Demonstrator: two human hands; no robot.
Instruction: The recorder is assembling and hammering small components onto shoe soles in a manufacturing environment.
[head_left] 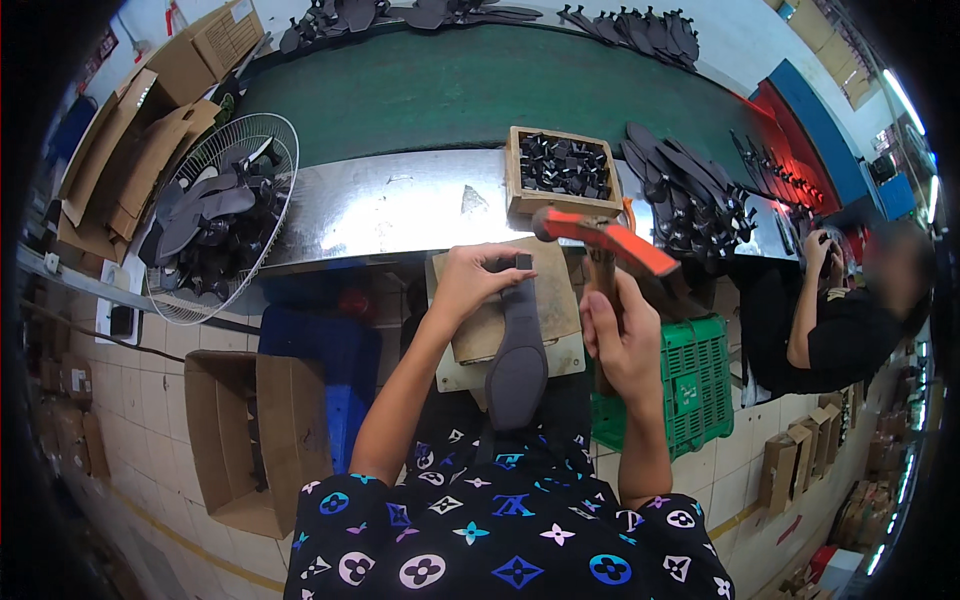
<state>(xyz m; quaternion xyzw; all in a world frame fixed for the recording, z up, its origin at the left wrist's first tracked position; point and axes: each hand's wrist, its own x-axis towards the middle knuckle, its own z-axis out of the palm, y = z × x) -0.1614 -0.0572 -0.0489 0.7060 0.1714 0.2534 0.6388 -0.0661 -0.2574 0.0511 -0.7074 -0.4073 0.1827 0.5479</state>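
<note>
My left hand (pixel 472 284) pinches a small black heel tip (pixel 524 262) between thumb and fingertips, at the far end of a dark grey shoe sole (pixel 518 372). The sole lies lengthwise toward me over a worn, board-like block (pixel 466 335), its wide toe part hanging past the near edge. Whether the tip touches the heel beneath is hidden. In my right hand (pixel 628 338) is a hammer (pixel 612 243), gripped by its wooden handle. Its orange head is raised to the right of the heel tip, apart from it.
Beyond my hands, a wooden box (pixel 512 198) of small black pieces stands on the metal bench edge (pixel 385 205). Heeled soles (pixel 680 180) lie to its right. A wire basket (pixel 290 215) of soles is left; a green crate (pixel 700 385) and a co-worker (pixel 840 320) are right.
</note>
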